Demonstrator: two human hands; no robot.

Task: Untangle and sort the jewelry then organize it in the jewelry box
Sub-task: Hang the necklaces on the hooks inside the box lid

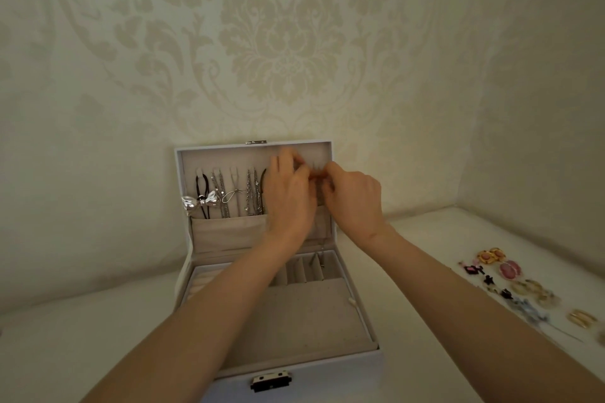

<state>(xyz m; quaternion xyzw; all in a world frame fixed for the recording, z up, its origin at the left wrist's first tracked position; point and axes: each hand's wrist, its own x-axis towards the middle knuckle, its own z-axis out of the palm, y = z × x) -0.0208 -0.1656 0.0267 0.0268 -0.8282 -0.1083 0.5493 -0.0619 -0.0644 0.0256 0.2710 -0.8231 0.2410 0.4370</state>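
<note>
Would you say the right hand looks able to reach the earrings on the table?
Probably yes: the earrings lie uncovered on that side, but the right hand pinches a chain at the lid.

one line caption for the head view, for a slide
Left hand and right hand pinch a chain at the box lid, earrings waiting at right.

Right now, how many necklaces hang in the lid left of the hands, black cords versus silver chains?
Black cords: 2, one partly behind the left hand
Silver chains: 3
Total: 5
Not counted: the thin chain dangling below the left hand and the right hand, and whatever they hide.
</note>
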